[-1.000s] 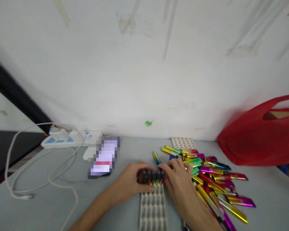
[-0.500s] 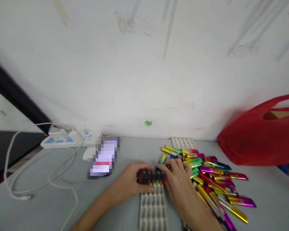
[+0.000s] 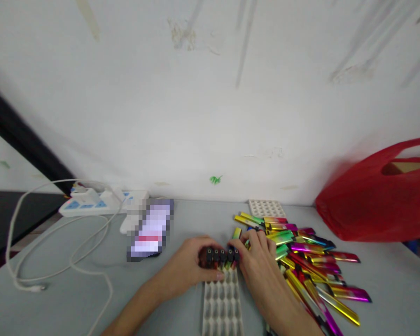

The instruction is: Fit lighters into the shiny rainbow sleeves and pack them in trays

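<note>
A row of several black-topped lighters (image 3: pixel 223 255) stands upright in the far end of a pale grey moulded tray (image 3: pixel 221 305). My left hand (image 3: pixel 198 261) is curled around the left end of this row, its thumb along the near side. At the row's right end, the thumb side of my right hand (image 3: pixel 257 261) touches the last black top. The right fingers are bent over the edge of a pile of shiny coloured lighters (image 3: pixel 311 261). A yellow-and-green lighter (image 3: pixel 237 233) shows just behind that hand, and its fingertips are partly hidden.
A second white tray (image 3: pixel 267 207) lies by the wall. The red bag (image 3: pixel 374 200) stands at the right. On the left are a blurred-out phone (image 3: pixel 152 228), a power strip (image 3: pixel 101 201) and a loose white cable (image 3: pixel 73 267).
My right fingers have shifted slightly over the edge of the pile, and the yellow-and-green lighter behind them has tilted a little. My left hand and the row look the same.
</note>
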Motion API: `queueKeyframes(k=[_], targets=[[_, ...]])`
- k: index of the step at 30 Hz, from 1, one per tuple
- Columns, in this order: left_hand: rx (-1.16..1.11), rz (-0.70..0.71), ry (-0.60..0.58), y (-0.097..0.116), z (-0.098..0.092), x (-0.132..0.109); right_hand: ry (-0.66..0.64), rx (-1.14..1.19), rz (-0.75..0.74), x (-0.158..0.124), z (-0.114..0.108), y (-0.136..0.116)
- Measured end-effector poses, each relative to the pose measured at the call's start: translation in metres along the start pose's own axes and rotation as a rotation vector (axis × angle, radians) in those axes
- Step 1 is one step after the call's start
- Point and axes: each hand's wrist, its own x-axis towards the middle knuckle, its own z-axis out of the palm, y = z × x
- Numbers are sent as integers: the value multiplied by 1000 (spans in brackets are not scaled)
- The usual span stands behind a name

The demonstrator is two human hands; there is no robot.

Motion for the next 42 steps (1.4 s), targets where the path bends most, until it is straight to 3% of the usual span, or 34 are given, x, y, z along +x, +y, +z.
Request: queueKeyframes(k=[15,23,30,35,42], targets=[[-7,-1,-2,4,0,-1,55,24,41,4,-5,-2],[-28,9,-5,7,-1,-2,189,272,123,4,-14,2],[-19,22,8,5,0,-2,199,394,163,5,-26,2],[-44,-17,5,7,0,-2,262,565,305,8,-34,1],[-63,-69,-20,9,-1,-3,205,975,558,11,-44,-3]])
